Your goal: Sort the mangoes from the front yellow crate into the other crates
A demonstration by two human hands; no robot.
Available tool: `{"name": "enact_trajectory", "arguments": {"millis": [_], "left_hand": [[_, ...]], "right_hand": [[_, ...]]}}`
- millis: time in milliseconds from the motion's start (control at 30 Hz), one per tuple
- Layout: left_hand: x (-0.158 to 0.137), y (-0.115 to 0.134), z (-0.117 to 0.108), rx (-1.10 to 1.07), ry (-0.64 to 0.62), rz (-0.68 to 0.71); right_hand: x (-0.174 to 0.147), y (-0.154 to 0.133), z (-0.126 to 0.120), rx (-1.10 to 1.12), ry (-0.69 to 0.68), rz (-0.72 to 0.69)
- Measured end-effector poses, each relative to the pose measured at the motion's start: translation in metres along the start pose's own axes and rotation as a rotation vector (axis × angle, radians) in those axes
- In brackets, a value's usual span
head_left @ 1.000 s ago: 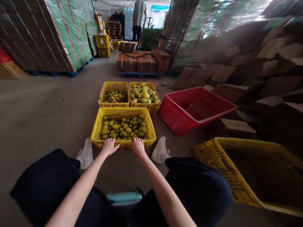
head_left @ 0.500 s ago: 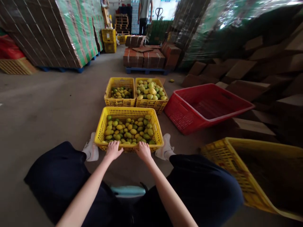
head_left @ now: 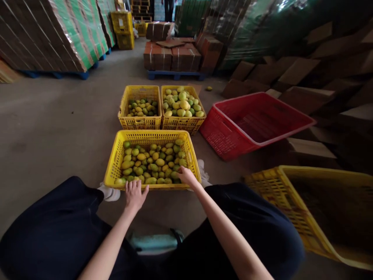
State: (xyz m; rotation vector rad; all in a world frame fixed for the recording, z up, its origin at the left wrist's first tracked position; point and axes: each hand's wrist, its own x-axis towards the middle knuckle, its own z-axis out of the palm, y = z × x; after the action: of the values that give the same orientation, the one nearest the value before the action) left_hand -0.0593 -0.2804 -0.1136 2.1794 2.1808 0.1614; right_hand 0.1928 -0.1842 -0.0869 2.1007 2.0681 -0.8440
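A yellow plastic crate [head_left: 109, 167] of green and yellow oval fruits that look like mangoes [head_left: 154, 167] stands on the floor between my feet. My left hand [head_left: 135, 195] hooks its fingers over the near rim, left of the middle, thumb out to the side. Over the crate's near right corner, my right hand [head_left: 187, 177] is loosely curved with its fingertips beside the fruits. It has no fruit in it that I can see; whether it touches one is unclear.
Behind stand two more yellow crates [head_left: 140, 123] [head_left: 184, 123] of fruit. On my right are a red crate [head_left: 223, 134] and a yellow crate [head_left: 287, 206], with cardboard pieces [head_left: 303, 97] beyond. A pallet of boxes [head_left: 171, 58] stands ahead; a person's legs [head_left: 168, 9] show far back.
My right hand has let go of the near rim and moved right, over the fruits. My left hand stays at the rim. The camera has tipped downward.
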Motion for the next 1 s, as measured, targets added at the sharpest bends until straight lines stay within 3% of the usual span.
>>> {"name": "enact_trajectory", "arguments": {"millis": [200,400,600,800,1000], "left_hand": [[0.002,0.004,0.0,0.017,-0.02,-0.041],[0.001,0.005,0.007,0.021,0.031,-0.02],[0.003,0.007,0.002,0.014,-0.015,-0.029],[0.001,0.008,0.002,-0.012,0.011,-0.044],[0.002,0.007,0.001,-0.022,-0.002,-0.043]], "right_hand": [[0.047,-0.001,0.024,-0.147,-0.173,0.078],[0.078,-0.032,0.059,-0.281,-0.19,0.034],[0.095,-0.046,0.075,-0.317,-0.246,0.06],[0.086,-0.042,0.068,-0.177,-0.203,0.037],[0.068,-0.028,0.03,0.175,-0.157,-0.077]]}}
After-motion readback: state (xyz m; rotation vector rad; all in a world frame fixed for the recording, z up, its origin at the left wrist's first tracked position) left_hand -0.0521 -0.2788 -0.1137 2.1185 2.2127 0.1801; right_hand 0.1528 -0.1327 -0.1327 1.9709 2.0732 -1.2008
